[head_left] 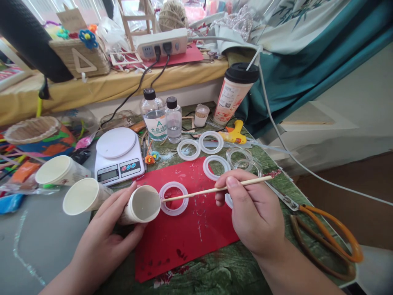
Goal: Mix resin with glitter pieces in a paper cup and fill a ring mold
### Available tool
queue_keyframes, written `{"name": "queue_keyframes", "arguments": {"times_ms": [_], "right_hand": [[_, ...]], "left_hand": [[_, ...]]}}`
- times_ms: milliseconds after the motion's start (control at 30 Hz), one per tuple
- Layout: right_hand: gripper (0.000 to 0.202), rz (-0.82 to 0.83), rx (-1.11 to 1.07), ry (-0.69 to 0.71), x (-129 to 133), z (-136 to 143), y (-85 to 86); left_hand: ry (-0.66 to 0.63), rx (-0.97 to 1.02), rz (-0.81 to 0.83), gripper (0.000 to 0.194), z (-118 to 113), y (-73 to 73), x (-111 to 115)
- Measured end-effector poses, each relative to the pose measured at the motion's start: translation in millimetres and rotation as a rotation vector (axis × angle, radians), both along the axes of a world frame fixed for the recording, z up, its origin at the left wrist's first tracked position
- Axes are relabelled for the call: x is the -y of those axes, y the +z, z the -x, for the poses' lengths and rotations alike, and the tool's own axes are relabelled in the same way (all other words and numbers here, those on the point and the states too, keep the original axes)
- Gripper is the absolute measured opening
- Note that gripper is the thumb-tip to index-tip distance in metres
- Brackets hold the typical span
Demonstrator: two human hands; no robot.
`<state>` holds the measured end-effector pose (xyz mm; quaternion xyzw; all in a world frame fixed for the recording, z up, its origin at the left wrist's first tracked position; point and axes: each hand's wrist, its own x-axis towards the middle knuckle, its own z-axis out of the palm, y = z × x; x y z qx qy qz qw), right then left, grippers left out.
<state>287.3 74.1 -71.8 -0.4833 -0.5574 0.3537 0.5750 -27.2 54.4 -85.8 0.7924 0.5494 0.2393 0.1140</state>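
Note:
My left hand (112, 229) is wrapped round a paper cup (145, 205), which tilts toward the right. Pinched in my right hand (248, 205) is a thin wooden stick (202, 191); its left tip is by the cup's rim, over the edge of a translucent ring mould (163, 187). That mould lies on a red sheet (184, 241). Other ring moulds (211, 142) are at the sheet's upper right, one of them partly hidden behind my right hand. Inside the cup, the contents are hard to make out.
Two more paper cups (81, 196) and a white scale (118, 153) stand at left. Behind are bottles (156, 123), a drink cup (231, 96) and a yellow glue gun (236, 133). Orange-handled scissors (330, 233) lie right, near the table edge; a white cable (276, 127) crosses there.

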Motion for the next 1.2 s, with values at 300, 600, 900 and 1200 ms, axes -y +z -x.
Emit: {"name": "queue_keyframes", "arguments": {"times_ms": [300, 600, 900, 1200], "right_hand": [[0.029, -0.037, -0.073, 0.030, 4.8, -4.2, 4.1], [0.026, -0.067, -0.172, 0.028, 6.5, -4.7, -0.8], [0.028, -0.068, -0.167, 0.024, 6.9, -3.3, -1.4], [0.026, -0.070, -0.162, 0.039, 7.8, -2.8, -1.5]], "left_hand": [[0.015, 0.021, 0.004, 0.064, 0.5, -1.7, 0.5], [0.030, 0.044, 0.002, 0.060, -0.2, -0.5, 0.7], [0.033, 0.039, 0.011, 0.063, 0.0, -0.2, 1.1], [0.024, 0.023, 0.009, 0.061, -0.2, 1.9, -0.1]]}}
